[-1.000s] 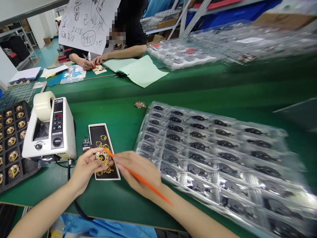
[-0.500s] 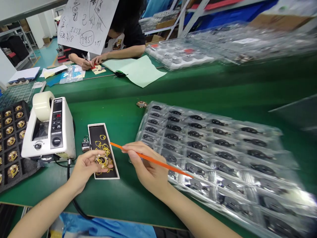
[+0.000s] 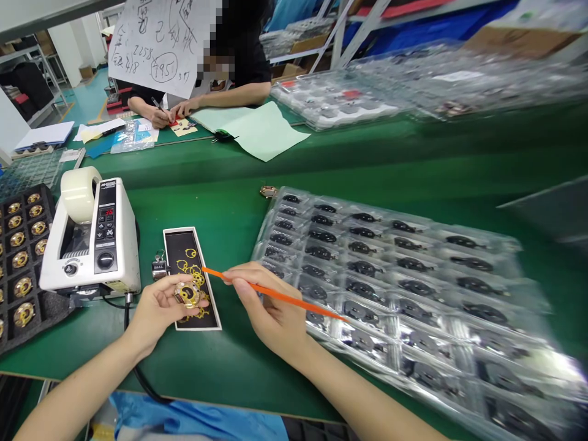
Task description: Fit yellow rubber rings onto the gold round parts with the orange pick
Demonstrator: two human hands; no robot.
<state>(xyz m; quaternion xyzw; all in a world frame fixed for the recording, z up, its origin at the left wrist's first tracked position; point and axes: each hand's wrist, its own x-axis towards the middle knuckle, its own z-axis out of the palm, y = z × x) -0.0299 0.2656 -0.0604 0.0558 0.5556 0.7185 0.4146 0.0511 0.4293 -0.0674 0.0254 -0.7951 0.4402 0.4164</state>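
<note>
My left hand (image 3: 160, 306) pinches a round gold watch case (image 3: 187, 294) between thumb and fingers, over the near part of a shallow white-rimmed box (image 3: 215, 320). Thin yellow ring-shaped parts (image 3: 190, 269) lie on the box's black floor, some partly hidden by the hand. My right hand (image 3: 278, 312) is closed in a pen-like hold on slim orange tweezers (image 3: 285, 298). Their left tip is near the box's right rim, just above and right of the watch case; whether it touches anything is unclear.
A tape dispenser (image 3: 114, 239) and a small tally counter (image 3: 158, 268) stand left of the box. A foam tray (image 3: 27, 257) holds gold cases. Stacked clear trays (image 3: 367, 269) with dark parts fill the right. Another round piece (image 3: 267, 192) lies behind them. Opposite, a person (image 3: 248, 67) writes.
The watch case has tilted slightly in my left hand, its face showing more. The tweezers and my right hand have shifted a little to the left.
</note>
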